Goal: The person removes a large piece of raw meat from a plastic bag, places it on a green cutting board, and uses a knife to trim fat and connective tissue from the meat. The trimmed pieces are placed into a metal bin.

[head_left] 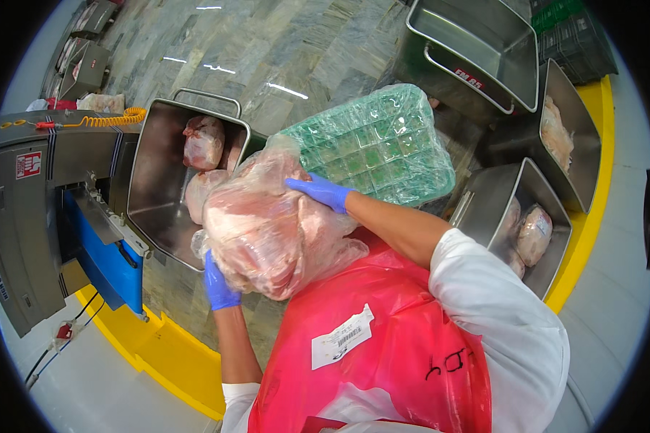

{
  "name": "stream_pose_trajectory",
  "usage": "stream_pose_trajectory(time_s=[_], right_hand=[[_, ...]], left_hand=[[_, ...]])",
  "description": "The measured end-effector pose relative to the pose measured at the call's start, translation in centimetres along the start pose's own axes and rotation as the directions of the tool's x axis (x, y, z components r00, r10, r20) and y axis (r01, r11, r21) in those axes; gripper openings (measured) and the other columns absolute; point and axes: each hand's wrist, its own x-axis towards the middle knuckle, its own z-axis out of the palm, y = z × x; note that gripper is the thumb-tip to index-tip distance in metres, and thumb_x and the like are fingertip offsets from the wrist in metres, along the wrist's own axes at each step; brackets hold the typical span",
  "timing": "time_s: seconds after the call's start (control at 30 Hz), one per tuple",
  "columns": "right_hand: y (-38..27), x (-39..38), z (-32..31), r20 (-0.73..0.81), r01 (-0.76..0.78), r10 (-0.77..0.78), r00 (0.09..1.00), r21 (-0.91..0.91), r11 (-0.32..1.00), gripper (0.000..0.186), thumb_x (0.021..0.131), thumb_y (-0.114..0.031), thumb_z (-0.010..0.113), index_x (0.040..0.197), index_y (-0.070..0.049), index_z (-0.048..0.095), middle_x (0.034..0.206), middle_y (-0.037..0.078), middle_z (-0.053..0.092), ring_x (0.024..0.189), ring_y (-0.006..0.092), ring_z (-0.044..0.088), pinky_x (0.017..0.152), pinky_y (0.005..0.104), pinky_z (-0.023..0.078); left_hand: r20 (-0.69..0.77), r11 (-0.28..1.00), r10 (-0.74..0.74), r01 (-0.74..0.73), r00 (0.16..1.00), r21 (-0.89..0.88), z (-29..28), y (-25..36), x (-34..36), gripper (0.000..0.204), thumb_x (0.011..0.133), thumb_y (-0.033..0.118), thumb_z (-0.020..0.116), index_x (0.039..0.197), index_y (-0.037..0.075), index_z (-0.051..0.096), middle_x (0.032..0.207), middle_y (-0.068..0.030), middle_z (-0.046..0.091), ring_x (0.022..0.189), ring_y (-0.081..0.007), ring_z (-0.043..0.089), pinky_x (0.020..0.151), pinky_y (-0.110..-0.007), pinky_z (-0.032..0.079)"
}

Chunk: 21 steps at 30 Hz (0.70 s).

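Note:
Between my two hands is a large piece of raw meat (pixel 260 216) in a clear plastic bag, held in front of my red apron. My left hand (pixel 220 283), in a blue glove, grips its lower left side. On the upper right of the bag lies my right hand (pixel 319 192), also blue-gloved, its fingers closed over the plastic. Just beyond the meat, at the left, stands a steel tub (pixel 152 180) with pieces of meat (pixel 204 143) in it. A green crate (pixel 383 144) lined with clear plastic sits beyond my right hand.
A grey machine (pixel 22 231) with a blue panel (pixel 108 252) stands at the left. Several steel bins are at the right, including a large one (pixel 440 50) at the back and one with bagged meat (pixel 534 234). Dark crates (pixel 574 47) stand far right. Yellow kerbs (pixel 173 353) run along the walls.

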Motion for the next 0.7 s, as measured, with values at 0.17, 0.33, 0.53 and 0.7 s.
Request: stream_pose_trajectory(time_s=[0.17, 0.33, 0.53, 0.7], right_hand=[[1.9, -0.5, -1.4, -0.114, 0.102, -0.123, 0.986, -0.178, 0.979, 0.107, 0.094, -0.065, 0.062, 0.160, 0.006, 0.018, 0.163, 0.020, 0.034, 0.146, 0.0290, 0.040, 0.123, 0.0383, 0.028], [-5.6, -9.1, -5.9, 0.235, 0.066, -0.083, 0.968, 0.080, 0.995, 0.087, 0.103, -0.060, 0.051, 0.159, 0.002, 0.028, 0.161, 0.017, 0.039, 0.142, 0.0249, 0.045, 0.122, 0.0368, 0.031], [-8.1, -12.9, -13.9, -0.173, 0.097, -0.101, 0.980, -0.029, 0.995, 0.080, 0.098, -0.048, 0.067, 0.158, -0.005, 0.036, 0.151, 0.012, 0.051, 0.135, 0.0228, 0.051, 0.116, 0.0366, 0.039], [-6.9, -13.0, -20.0, -0.381, 0.089, -0.182, 0.907, -0.249, 0.964, 0.092, 0.090, -0.047, 0.076, 0.157, -0.002, 0.033, 0.151, 0.019, 0.049, 0.135, 0.0284, 0.052, 0.115, 0.0410, 0.041]], left_hand=[[-0.109, 0.998, 0.054, -0.052, 0.993, 0.018, 8.4, 1.6, -0.5, 0.046, 0.106, 0.028, 0.056, 0.141, -0.001, 0.054, 0.134, -0.0107, 0.061, 0.117, -0.0205, 0.061, 0.100, -0.035, 0.051], [0.037, 0.993, 0.012, -0.017, 0.999, 0.117, 14.2, 0.9, 0.9, 0.031, 0.101, 0.017, 0.065, 0.126, -0.001, 0.067, 0.110, -0.0031, 0.068, 0.095, -0.0113, 0.063, 0.082, -0.027, 0.053], [0.103, 0.991, -0.099, 0.089, 0.990, 0.101, 19.5, 1.0, 2.5, 0.031, 0.096, 0.021, 0.071, 0.119, -0.001, 0.070, 0.101, -0.0022, 0.069, 0.088, -0.0105, 0.063, 0.078, -0.027, 0.052], [0.361, -0.025, 0.489, -0.401, 0.794, 0.916, 5.8, 5.2, 4.5, 0.029, 0.101, 0.010, 0.055, 0.125, -0.001, 0.064, 0.114, -0.0201, 0.067, 0.105, -0.0320, 0.065, 0.096, -0.037, 0.052]])
